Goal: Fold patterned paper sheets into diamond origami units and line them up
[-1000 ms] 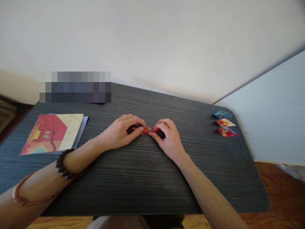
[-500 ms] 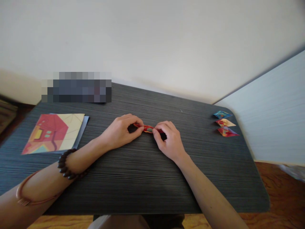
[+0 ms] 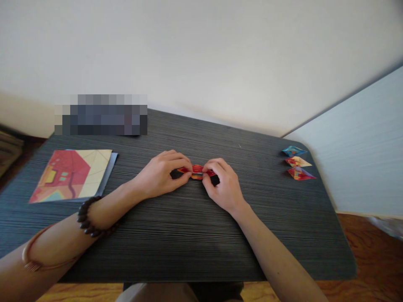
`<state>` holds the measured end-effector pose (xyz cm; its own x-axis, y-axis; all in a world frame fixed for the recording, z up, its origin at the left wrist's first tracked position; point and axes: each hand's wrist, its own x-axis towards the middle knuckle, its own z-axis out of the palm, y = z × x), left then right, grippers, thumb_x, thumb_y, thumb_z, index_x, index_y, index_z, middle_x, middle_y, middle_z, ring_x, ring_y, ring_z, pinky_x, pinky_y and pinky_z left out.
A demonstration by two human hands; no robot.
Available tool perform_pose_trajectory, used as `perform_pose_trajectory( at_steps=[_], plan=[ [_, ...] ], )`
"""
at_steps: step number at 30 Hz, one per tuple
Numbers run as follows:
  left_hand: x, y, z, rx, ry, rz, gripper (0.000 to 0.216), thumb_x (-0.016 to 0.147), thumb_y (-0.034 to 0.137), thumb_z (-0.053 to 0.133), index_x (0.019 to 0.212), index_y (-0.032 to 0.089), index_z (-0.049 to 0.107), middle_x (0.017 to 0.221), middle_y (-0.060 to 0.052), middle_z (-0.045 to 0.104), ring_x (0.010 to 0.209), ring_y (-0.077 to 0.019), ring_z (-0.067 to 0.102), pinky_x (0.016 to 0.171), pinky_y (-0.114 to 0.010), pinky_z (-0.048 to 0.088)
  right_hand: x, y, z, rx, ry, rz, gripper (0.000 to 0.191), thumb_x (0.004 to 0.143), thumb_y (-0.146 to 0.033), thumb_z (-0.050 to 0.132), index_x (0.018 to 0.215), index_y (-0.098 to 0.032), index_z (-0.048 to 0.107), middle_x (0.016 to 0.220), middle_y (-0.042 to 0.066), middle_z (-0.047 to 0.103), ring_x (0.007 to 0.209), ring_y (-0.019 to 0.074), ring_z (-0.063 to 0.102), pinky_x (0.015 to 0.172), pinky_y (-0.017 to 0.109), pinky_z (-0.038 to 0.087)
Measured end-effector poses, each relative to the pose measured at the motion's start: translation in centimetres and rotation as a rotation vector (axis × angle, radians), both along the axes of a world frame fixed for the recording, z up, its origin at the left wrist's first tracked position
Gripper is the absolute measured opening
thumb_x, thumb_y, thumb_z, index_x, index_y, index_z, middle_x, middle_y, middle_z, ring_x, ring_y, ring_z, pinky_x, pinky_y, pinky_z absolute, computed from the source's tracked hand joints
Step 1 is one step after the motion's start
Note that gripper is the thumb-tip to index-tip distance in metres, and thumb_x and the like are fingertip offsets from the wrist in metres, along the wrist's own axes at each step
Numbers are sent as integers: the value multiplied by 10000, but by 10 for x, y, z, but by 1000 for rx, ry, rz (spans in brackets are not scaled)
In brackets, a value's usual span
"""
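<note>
A small folded paper boat (image 3: 197,169), red and orange, lies between my hands over the middle of the table, its centre spread into a slit. My left hand (image 3: 165,174) pinches its left end between thumb and fingers. At the other end, my right hand (image 3: 223,180) has thumb and fingertips closed on the paper. Both pointed tips show partly behind the fingers; the rest of the ends is covered by them.
Three folded paper boats, one blue (image 3: 294,151), one cream and orange (image 3: 298,162) and one red (image 3: 300,173), stand at the right edge. Patterned paper sheets (image 3: 71,174) lie stacked on the left of the dark table (image 3: 176,247). A pixelated object (image 3: 103,117) sits at the back left, near the wall.
The paper's middle has opened from a narrow strip into a wider shape with a slit. Both hands have shifted only slightly.
</note>
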<state>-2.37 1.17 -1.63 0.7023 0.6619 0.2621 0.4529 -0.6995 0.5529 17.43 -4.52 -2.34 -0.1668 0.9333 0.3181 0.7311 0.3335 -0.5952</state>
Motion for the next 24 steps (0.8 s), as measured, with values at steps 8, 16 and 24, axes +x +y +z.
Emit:
perform_pose_trajectory(
  at_steps=[8,16,24],
  plan=[
    [-4,2,-2,-130,-34,170,207,871,370,543,975,221,643,906,6,680,806,-140,611,762,-258,453,6,3,-3,-61,48,66,142,825,-317,619,910,-212,575,905,33,631,853,183,576,775,335,447],
    [-10,7,-4,-235,-44,186,248,782,403,652,952,225,683,893,2,719,810,-158,651,768,-264,491,8,4,-7,-115,149,6,89,821,-257,632,888,-223,584,851,9,652,790,162,594,759,319,456],
    [-18,16,-1,-496,-75,198,273,791,424,638,996,259,711,966,7,736,915,-192,677,859,-302,510,10,5,-10,-182,392,-91,210,766,-333,686,917,-219,593,824,7,698,693,145,633,669,283,479]
  ],
)
